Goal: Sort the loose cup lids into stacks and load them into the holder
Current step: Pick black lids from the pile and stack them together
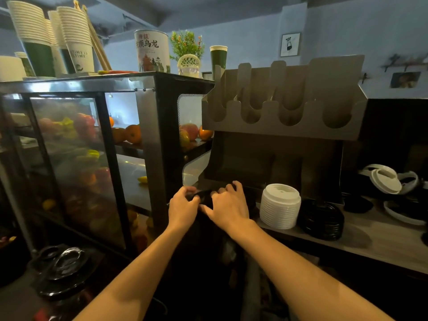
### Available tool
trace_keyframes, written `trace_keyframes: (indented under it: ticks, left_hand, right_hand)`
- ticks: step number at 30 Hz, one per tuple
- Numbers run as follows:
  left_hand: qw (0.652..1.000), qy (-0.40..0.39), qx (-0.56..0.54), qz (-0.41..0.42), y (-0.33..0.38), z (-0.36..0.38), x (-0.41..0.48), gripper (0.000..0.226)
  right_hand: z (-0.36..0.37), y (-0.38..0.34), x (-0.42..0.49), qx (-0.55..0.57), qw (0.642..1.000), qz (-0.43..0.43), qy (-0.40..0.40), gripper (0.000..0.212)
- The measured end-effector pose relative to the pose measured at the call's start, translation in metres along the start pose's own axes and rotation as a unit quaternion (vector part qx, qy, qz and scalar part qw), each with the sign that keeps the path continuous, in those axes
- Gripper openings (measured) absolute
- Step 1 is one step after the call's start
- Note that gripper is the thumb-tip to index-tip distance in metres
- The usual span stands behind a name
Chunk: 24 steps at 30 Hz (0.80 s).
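Left grip [183, 205], right grip [228, 205] both curled round black lids [203, 196], held between them (white stack [280, 206] beside).

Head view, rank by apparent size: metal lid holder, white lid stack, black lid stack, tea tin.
1. metal lid holder
2. white lid stack and black lid stack: alike, not ranked
3. tea tin: looks slightly smaller, though it stands farther off, so unsure

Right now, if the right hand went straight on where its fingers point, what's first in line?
The black lids the right hand grips with the left hand. Past those, probably the lower front of the holder; depth is unclear.
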<state>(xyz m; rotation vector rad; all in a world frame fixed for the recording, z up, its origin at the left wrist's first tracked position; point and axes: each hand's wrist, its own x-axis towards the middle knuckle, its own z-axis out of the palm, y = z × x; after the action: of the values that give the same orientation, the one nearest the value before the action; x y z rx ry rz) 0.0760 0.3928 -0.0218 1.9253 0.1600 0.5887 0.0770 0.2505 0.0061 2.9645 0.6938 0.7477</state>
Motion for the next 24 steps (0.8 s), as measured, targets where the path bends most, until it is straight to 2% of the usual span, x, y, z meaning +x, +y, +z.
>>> trace_keyframes:
  ticks: [6,10,15,19,24]
  left_hand:
    - [1.000,0.015,0.001,0.005,0.008,0.005,-0.003,0.030]
    - [0.998,0.027,-0.027,0.042,0.025,0.007,-0.006,0.025]
    - [0.986,-0.004,-0.112,0.123,0.072,0.018,-0.020,0.020]
    - [0.975,-0.019,-0.153,0.158,0.112,0.041,-0.034,0.018]
    - [0.964,-0.049,-0.190,0.182,0.163,0.084,-0.066,0.018]
  right_hand:
    - [-0.006,0.001,-0.001,0.000,1.000,-0.016,0.000,0.058]
    - [-0.019,0.008,-0.004,0.069,0.993,0.006,0.097,0.042]
    - [-0.056,0.035,-0.009,0.173,0.968,0.021,0.181,0.022]
    - [-0.089,0.070,-0.025,0.208,0.953,0.029,0.216,0.015]
    - [-0.117,0.136,-0.069,0.220,0.939,0.082,0.252,0.011]
